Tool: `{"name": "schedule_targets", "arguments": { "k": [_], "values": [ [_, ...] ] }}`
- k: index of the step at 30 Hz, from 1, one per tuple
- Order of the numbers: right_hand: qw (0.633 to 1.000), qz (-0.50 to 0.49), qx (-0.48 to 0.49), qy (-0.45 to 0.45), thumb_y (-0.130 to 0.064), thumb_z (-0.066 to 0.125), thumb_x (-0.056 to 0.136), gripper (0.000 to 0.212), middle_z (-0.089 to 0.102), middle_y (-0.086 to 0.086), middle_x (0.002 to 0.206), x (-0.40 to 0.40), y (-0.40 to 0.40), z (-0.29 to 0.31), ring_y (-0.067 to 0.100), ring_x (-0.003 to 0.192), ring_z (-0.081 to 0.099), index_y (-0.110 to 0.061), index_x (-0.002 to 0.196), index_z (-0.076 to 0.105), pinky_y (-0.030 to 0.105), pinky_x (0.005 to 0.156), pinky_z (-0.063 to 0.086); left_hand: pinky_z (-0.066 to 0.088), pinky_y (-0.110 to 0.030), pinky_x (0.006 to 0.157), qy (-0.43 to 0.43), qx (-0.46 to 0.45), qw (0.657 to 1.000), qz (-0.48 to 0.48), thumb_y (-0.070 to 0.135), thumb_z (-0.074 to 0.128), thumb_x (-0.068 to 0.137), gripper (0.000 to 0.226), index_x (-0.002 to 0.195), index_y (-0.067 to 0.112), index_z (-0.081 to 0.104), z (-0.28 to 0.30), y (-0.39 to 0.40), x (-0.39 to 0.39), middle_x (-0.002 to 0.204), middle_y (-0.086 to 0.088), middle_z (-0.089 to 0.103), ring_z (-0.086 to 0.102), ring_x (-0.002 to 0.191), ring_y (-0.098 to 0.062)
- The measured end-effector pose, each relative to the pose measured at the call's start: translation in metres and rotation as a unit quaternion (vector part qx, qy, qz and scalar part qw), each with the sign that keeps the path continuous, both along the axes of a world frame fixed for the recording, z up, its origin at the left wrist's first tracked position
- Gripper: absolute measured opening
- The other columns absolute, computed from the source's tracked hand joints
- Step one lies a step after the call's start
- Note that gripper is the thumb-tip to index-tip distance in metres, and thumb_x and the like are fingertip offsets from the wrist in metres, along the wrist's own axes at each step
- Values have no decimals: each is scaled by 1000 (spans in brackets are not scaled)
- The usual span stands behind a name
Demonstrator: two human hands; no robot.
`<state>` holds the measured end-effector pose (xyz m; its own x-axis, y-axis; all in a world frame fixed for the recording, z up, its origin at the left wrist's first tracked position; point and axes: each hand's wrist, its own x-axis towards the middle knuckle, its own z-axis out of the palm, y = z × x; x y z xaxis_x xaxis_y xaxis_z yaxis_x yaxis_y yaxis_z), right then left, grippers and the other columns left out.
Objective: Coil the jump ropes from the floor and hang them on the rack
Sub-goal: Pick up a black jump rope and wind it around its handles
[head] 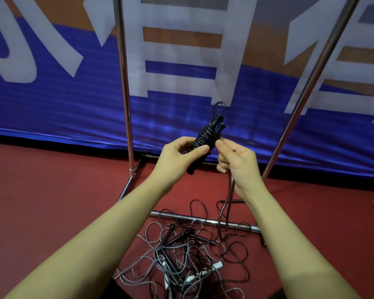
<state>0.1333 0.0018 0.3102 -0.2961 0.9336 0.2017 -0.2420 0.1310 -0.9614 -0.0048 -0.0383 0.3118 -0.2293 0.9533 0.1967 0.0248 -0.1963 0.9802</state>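
Between the rack's poles point(124, 83), my left hand point(177, 156) grips the coiled black rope point(205, 137); my right hand point(235, 160) pinches its trailing tail point(228, 190). Slack could loosen the wraps, or snag the floor tangle point(181, 255).

A sports hall: red court floor point(41, 190), blue banner point(63, 104), jump ropes point(181, 255).

- A blue and orange banner point(52, 100) with large white characters hangs upright behind.
- Dark red floor point(41, 190) meets the banner's bottom edge.
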Motion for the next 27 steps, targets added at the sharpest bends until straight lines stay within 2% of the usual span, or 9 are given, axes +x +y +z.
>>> {"name": "schedule_targets", "arguments": {
  "k": [5,8,11,14,17,19,22,24,27],
  "values": [
    [999,50,14,-2,-7,48,96,26,23,-11,50,-1,-1,3,5,44,21,-18,114,62,18,44,29,44,-11,74,49,45,996,66,21,55,96,16,111,21,60,-7,-1,19,88,13,64,56,76,6],
    [997,67,21,-18,-4,46,96,28,28,-7,50,1,0,1,5,43,29,-12,121,57,21,51,41,44,-18,77,28,34,994,100,26,54,96,8,101,24,60,-8,4,15,86,11,64,57,77,1],
    [997,63,3,-33,-6,46,97,42,33,-8,51,3,3,0,5,43,33,-2,138,39,24,55,49,42,-20,67,-20,13,995,98,27,54,96,10,92,23,61,-7,6,10,76,9,62,56,68,-3],
    [997,65,-12,-36,-8,46,98,44,31,-12,51,4,3,0,3,41,25,-5,141,37,18,42,33,37,-13,47,-38,-15,996,77,29,55,95,16,86,17,62,-4,4,8,69,4,60,50,53,-5],
    [997,62,-13,-33,-10,45,98,34,27,-14,50,5,5,-1,1,41,21,-9,132,49,17,41,20,32,-18,41,-58,-40,996,54,34,64,88,20,83,16,56,-3,4,8,56,8,56,42,45,-10],
    [999,46,-11,-27,-10,46,98,29,26,-14,50,8,7,-1,1,41,21,-10,125,56,16,40,20,32,-20,43,-41,-42,998,32,29,75,79,33,96,19,48,-4,5,6,60,6,57,40,44,-9],
    [1000,25,-11,-10,-8,47,97,28,24,-14,49,11,6,-2,2,42,20,-6,122,58,16,40,20,38,-23,49,57,-55,997,19,24,85,69,56,101,20,39,-3,4,2,78,3,56,43,51,-9],
    [1000,23,-8,4,-8,48,96,24,23,-13,50,11,4,-2,3,42,20,-11,116,62,17,41,20,41,-21,50,87,-53,994,30,24,83,70,54,100,15,39,-3,3,0,85,5,53,45,54,-9],
    [999,21,-9,24,-9,50,95,24,22,-11,52,9,3,-1,5,43,19,-9,117,61,18,41,21,43,-15,67,136,-10,988,75,29,81,72,43,97,14,49,-4,3,-2,88,7,56,53,70,-5]
  ]
}}
